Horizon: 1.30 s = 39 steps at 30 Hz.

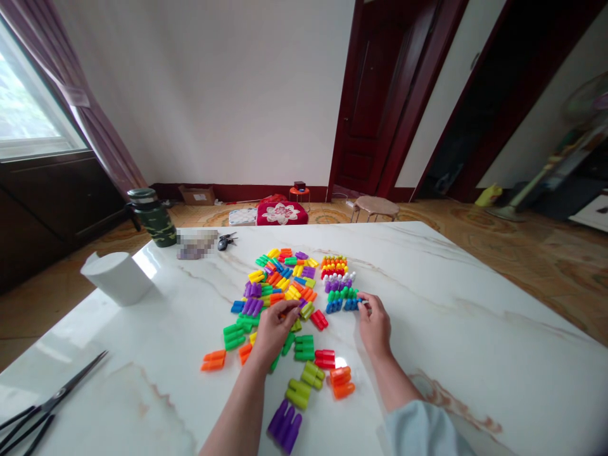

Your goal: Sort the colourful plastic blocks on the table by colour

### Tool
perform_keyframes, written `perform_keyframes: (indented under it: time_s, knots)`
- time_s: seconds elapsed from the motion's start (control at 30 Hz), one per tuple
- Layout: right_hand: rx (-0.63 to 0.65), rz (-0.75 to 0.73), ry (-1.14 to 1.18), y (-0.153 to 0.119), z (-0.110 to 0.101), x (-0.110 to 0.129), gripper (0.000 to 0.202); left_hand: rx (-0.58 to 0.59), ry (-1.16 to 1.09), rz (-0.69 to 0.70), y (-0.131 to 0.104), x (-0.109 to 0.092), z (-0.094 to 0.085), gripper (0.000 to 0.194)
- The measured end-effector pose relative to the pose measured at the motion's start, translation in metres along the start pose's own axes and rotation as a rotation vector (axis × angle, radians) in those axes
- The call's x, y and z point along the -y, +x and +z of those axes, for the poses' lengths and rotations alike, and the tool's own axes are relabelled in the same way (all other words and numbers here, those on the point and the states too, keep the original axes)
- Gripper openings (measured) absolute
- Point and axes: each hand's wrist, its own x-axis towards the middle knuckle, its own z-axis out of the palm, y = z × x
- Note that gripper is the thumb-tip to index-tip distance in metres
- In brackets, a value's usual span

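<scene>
Small plastic toy blocks, each like a few joined round-topped pegs, lie on the white marble-patterned table [161, 354]. My left hand [274, 329] is over the loose pile [285, 277], its thumb and fingers pinched beside a lime green block [306, 310]; a bit of purple shows at the fingertips, but what they hold is hidden. My right hand [375, 322] has thumb and fingers closed on the right end of a blue block [352, 304] in the nearest row. Behind it stand upright rows: green [342, 294], purple [338, 285], white [339, 277], red, yellow and orange.
Black scissors [59, 394] lie at the left near edge. A white paper roll [116, 278], a camouflage flask [154, 218] and black keys [226, 240] are at the back left. A purple block [285, 426] and an orange block [342, 382] lie nearer me.
</scene>
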Motion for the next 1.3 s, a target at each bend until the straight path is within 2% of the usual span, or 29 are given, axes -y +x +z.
perform_keyframes:
  time_s: [0.17,0.27,0.33,0.4,0.5,0.6,0.77,0.93,1.3]
  knots:
    - [-0.019,-0.017,0.007,0.000,0.001,-0.003,0.026,-0.009,-0.014,-0.001,0.000,-0.002,0.000,0.034]
    - [-0.081,-0.038,-0.014,0.000,0.000,-0.001,0.024,-0.004,-0.012,0.001,-0.001,-0.002,0.000,0.034]
    - [-0.149,-0.095,-0.052,-0.001,-0.002,0.004,0.023,0.000,-0.008,0.003,0.000,-0.002,0.000,0.034]
    - [-0.166,-0.217,-0.101,-0.002,-0.004,0.012,0.022,-0.002,-0.007,0.008,0.000,-0.002,-0.001,0.033]
    - [-0.037,-0.431,-0.211,-0.003,-0.005,0.027,0.027,-0.009,-0.008,0.015,-0.001,-0.003,-0.001,0.032]
    - [0.088,-0.539,-0.325,-0.003,-0.003,0.036,0.036,-0.014,0.004,0.015,-0.001,-0.003,-0.001,0.032]
    - [0.139,-0.544,-0.393,-0.002,0.004,0.033,0.033,-0.009,-0.004,0.016,0.000,-0.001,-0.001,0.030]
    - [0.160,-0.535,-0.402,0.003,0.007,0.032,0.021,-0.001,-0.004,0.026,0.000,0.001,0.000,0.029]
    - [0.081,-0.551,-0.374,0.006,0.004,0.039,0.018,0.003,-0.028,0.015,-0.001,-0.001,0.000,0.030]
